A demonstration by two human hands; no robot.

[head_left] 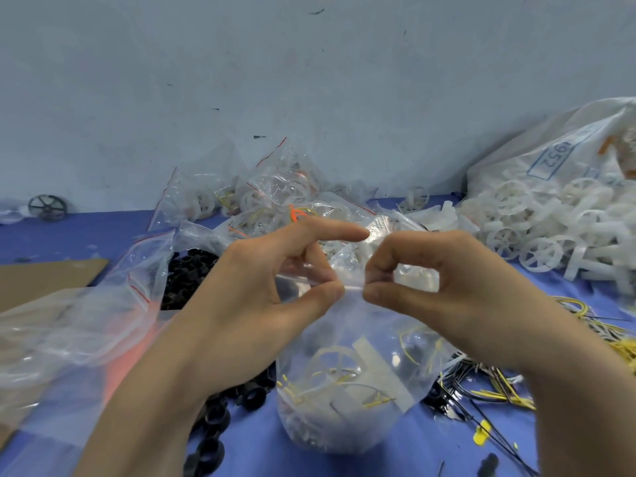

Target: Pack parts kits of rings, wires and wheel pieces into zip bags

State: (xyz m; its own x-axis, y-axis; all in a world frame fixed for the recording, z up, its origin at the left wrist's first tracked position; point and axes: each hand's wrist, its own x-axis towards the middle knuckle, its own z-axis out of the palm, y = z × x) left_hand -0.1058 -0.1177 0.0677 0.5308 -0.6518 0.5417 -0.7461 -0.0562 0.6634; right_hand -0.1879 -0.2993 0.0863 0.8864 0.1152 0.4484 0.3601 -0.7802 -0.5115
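A clear zip bag [347,380] hangs in mid-air at the centre, holding a white wheel piece, yellow wires and dark parts. My left hand [272,294] pinches its top edge between thumb and middle finger, with the index finger stretched out above. My right hand [440,287] pinches the same top edge just to the right, thumb against curled fingers. Black rings [186,273] lie in an opened bag to the left. White wheel pieces [537,228] are heaped on the right. Yellow and black wires [481,387] lie at lower right.
Several filled zip bags [275,197] are piled against the pale wall behind. Empty zip bags [69,332] spread over brown cardboard [44,273] at left. A large white sack [557,153] stands at right. A dark wheel [47,207] sits far left on the blue table [82,232].
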